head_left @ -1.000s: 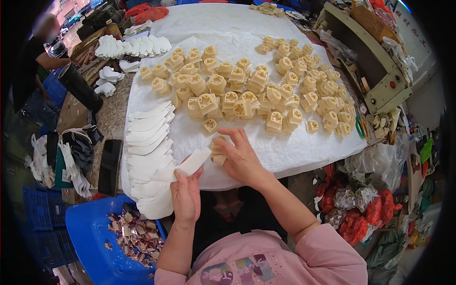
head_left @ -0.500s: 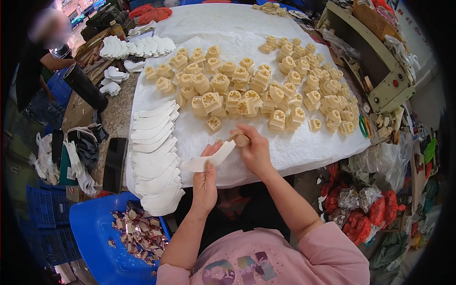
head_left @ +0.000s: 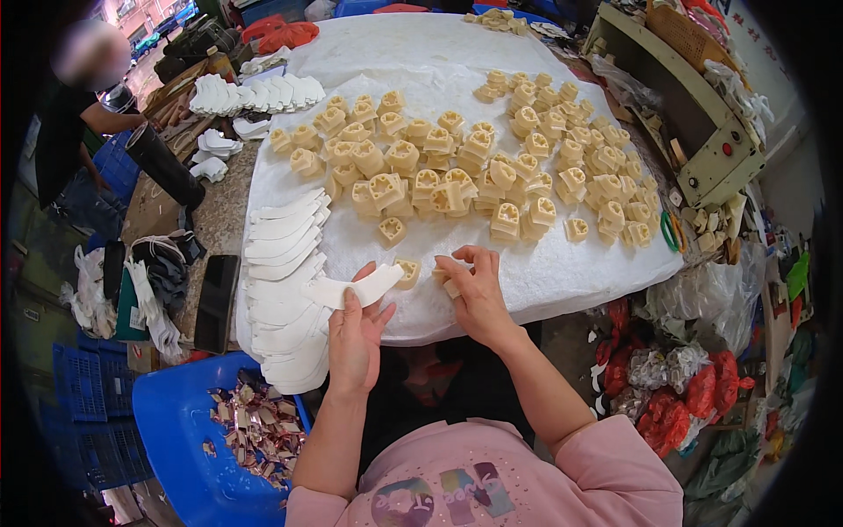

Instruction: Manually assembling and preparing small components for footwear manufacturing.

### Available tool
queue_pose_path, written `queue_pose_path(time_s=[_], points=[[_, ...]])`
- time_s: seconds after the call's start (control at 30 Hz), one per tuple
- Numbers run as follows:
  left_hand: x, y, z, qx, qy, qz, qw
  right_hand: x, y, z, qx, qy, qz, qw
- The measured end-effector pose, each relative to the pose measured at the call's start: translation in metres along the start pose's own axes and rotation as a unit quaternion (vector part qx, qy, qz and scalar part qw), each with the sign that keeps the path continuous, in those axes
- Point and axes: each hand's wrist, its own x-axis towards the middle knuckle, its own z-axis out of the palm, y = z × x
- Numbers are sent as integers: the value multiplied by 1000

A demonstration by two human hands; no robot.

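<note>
My left hand (head_left: 353, 342) grips a thin white curved piece (head_left: 373, 287), thumb on top and fingers beneath. Its left end overlaps the fanned row of similar white pieces (head_left: 285, 299). By the piece's right tip stands a cream-coloured hollow block (head_left: 407, 273); I cannot tell whether the two touch. To its right, my right hand (head_left: 479, 303) pinches a small beige thing (head_left: 446, 283), mostly hidden by the fingers. Beyond both hands, many cream hollow blocks (head_left: 386, 189) stand in clusters, some of them stacked, on the white cloth (head_left: 378, 53).
A blue tub (head_left: 171, 430) of shiny scraps sits lower left, below a dark phone (head_left: 215, 303). More white pieces (head_left: 255, 94) lie at the back left, near another person (head_left: 66, 145). A pale green machine (head_left: 702, 132) and scissors (head_left: 672, 233) are on the right.
My left hand has moved left and down with the white piece. My right hand has drawn away from the piece's tip and lowered. A cream block now shows between them.
</note>
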Motion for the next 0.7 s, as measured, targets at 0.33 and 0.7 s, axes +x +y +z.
queue_pose_path(time_s=[0.33,0.7], points=[[-31,-6,-9,-29,0,34,999,-13,-39,-34,457,31,57,887],[-60,-1,3,-65,-66,39,995,-24,-67,-5,349,103,-187,912]])
